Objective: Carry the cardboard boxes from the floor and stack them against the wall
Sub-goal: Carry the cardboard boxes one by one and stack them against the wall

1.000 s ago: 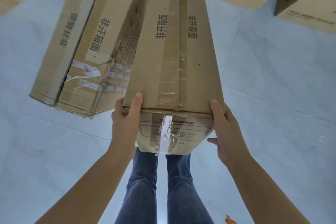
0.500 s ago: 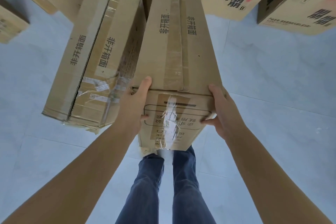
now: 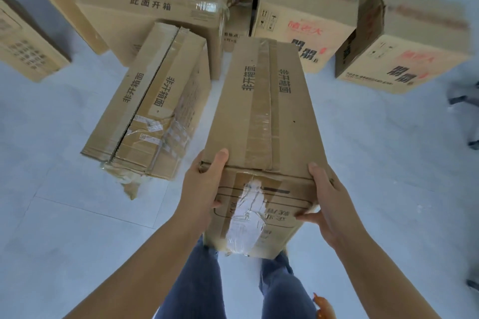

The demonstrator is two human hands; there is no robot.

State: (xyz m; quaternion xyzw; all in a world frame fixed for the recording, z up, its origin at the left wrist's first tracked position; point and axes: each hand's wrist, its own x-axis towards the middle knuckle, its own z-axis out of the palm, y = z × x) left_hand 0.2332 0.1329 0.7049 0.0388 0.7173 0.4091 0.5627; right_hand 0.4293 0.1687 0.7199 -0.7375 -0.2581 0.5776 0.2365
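Observation:
I hold a long taped cardboard box [image 3: 264, 116] up in front of me, its near end toward my body and its far end pointing at the pile. My left hand [image 3: 201, 186] grips the near left corner, thumb on top. My right hand [image 3: 328, 197] grips the near right corner, thumb on top and fingers on the end face. A similar long box [image 3: 150, 106] with torn tape lies on the floor just left of it.
Several more cardboard boxes stand behind: a wide one [image 3: 147, 10] at back left, two printed ones [image 3: 305, 21] [image 3: 409, 44] at back right, one [image 3: 23, 46] at far left. Pale tiled floor [image 3: 64, 215] spreads around. Dark chair legs [image 3: 466, 101] show at the right edge.
The view has tilted up, showing more of the pile. The held box has risen slightly with both hands keeping their grip on its near corners.

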